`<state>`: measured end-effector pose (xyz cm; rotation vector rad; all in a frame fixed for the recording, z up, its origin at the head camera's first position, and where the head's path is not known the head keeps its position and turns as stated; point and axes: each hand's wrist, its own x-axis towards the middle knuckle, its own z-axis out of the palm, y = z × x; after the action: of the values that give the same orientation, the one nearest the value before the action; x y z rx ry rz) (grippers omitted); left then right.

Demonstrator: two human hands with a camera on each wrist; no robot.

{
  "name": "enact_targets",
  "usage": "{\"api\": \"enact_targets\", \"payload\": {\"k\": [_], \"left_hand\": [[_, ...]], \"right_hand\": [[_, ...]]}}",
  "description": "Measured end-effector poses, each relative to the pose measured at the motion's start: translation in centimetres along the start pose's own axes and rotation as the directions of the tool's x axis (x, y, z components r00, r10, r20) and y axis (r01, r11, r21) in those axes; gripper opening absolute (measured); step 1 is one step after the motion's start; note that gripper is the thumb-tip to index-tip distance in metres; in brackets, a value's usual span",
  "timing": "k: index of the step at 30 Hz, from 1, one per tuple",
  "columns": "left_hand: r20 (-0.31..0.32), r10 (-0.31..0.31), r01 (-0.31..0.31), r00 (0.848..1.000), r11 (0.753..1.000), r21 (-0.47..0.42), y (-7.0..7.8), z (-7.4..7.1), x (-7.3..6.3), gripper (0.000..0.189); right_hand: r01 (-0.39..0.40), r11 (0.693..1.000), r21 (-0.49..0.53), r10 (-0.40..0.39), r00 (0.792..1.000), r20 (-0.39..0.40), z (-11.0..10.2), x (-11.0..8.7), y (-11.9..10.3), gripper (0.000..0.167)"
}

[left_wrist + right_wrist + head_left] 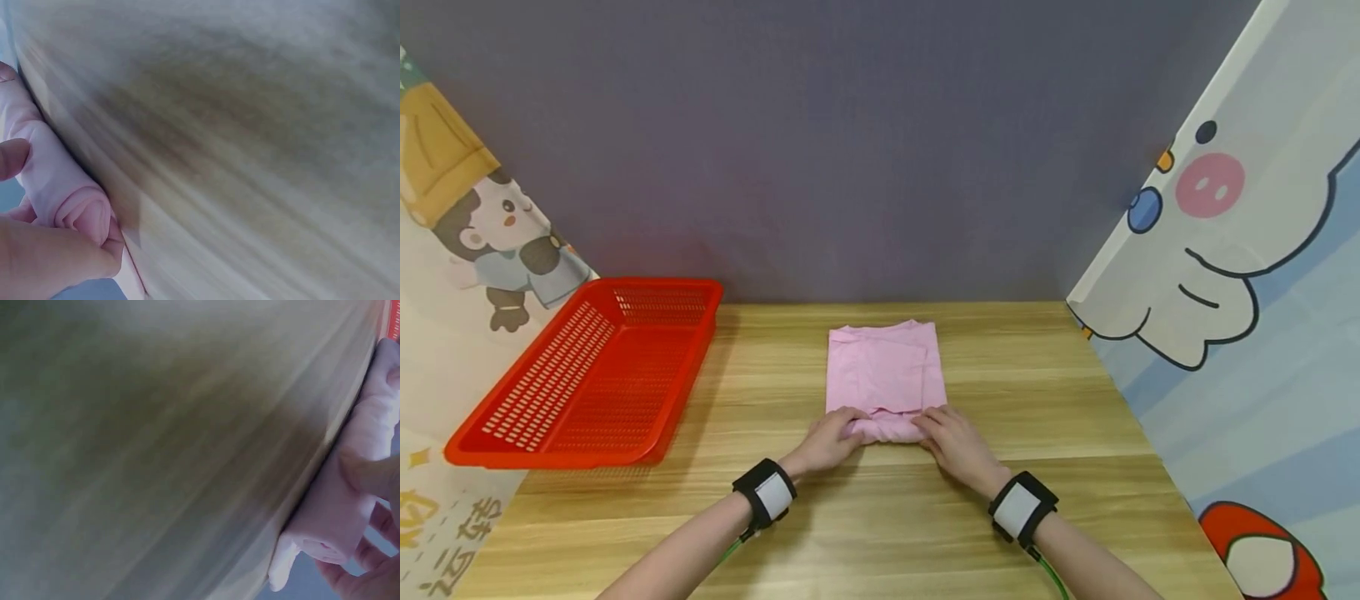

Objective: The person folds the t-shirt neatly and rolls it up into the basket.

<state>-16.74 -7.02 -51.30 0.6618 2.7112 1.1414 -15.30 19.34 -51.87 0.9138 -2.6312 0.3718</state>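
Note:
A folded pink cloth (883, 367) lies on the table, a smaller folded panel on top of it. Its near edge is rolled into a thick tube that runs left to right. My left hand (829, 439) grips the left end of this roll; the left wrist view shows the spiral of the rolled cloth (59, 169) beside the fingers. At the right end, my right hand (958, 446) holds the roll with the thumb on its near side. In the right wrist view, other fingers curl around the end of the pink roll (337, 519).
A red plastic basket (658, 367) with perforated sides stands at the left of the wood-grain table (1030, 383). A grey panel (880, 150) rises behind the table. Cartoon-printed sheets (1285, 275) border both sides. Each wrist wears a black band with a green cable.

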Motion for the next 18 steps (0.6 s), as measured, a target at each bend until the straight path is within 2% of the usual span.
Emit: {"api": "enact_targets", "payload": {"k": [2, 4, 6, 7, 8, 9, 11, 12, 14, 15, 16, 17, 18], "left_hand": [[0.007, -0.002, 0.002, 1.0, 1.0, 0.003, 0.1, -0.1, 0.0, 0.025], [0.006, 0.022, -0.022, 1.0, 0.999, 0.049, 0.1, -0.1, -0.1, 0.026], [0.0, 0.081, -0.08, 0.997, 0.985, 0.151, 0.1, 0.0, -0.4, 0.028], [-0.007, 0.122, -0.118, 0.992, 0.968, 0.222, 0.0, 0.1, -0.6, 0.031], [-0.016, 0.169, -0.157, 0.985, 0.941, 0.3, -0.1, 0.2, -0.9, 0.033], [-0.028, 0.216, -0.188, 0.976, 0.902, 0.389, -0.3, 0.2, -1.1, 0.036], [-0.051, 0.305, -0.231, 0.951, 0.812, 0.537, -0.6, 0.4, -1.3, 0.042], [-0.064, 0.343, -0.239, 0.937, 0.764, 0.6, -0.8, 0.4, -1.4, 0.043], [-0.079, 0.39, -0.238, 0.917, 0.697, 0.676, -1.0, 0.5, -1.4, 0.043], [-0.08, 0.399, -0.234, 0.913, 0.677, 0.698, -1.1, 0.5, -1.4, 0.041], [-0.081, 0.402, -0.233, 0.912, 0.67, 0.705, -1.2, 0.5, -1.4, 0.04], [-0.082, 0.397, -0.227, 0.914, 0.671, 0.706, -1.2, 0.5, -1.3, 0.037], [-0.081, 0.382, -0.223, 0.92, 0.685, 0.694, -1.2, 0.5, -1.2, 0.035]], "right_hand": [[-0.004, 0.999, 0.035, 0.005, 1.0, -0.02, 0.3, 0.2, 0.2, 0.023], [-0.013, 0.996, 0.088, 0.015, 1.0, -0.024, 0.5, 0.4, 0.4, 0.02], [-0.029, 0.99, 0.137, 0.031, 0.999, -0.008, 0.6, 0.6, 0.6, 0.019], [-0.039, 0.986, 0.162, 0.038, 0.999, 0.008, 0.6, 0.7, 0.7, 0.019], [-0.051, 0.981, 0.187, 0.046, 0.999, 0.03, 0.5, 0.9, 0.8, 0.019], [-0.071, 0.975, 0.212, 0.06, 0.997, 0.058, 0.5, 1.1, 1.0, 0.018], [-0.122, 0.957, 0.263, 0.092, 0.988, 0.123, 0.2, 1.6, 1.3, 0.018], [-0.15, 0.948, 0.283, 0.109, 0.982, 0.155, 0.1, 1.9, 1.5, 0.018], [-0.208, 0.921, 0.33, 0.138, 0.965, 0.224, -0.2, 2.5, 1.9, 0.018], [-0.236, 0.908, 0.347, 0.15, 0.955, 0.257, -0.4, 2.8, 2.1, 0.017], [-0.256, 0.897, 0.36, 0.155, 0.946, 0.286, -0.5, 3.1, 2.3, 0.017], [-0.275, 0.886, 0.373, 0.159, 0.936, 0.313, -0.6, 3.4, 2.5, 0.017], [-0.28, 0.882, 0.379, 0.151, 0.93, 0.335, -0.7, 3.6, 2.7, 0.016]]}}
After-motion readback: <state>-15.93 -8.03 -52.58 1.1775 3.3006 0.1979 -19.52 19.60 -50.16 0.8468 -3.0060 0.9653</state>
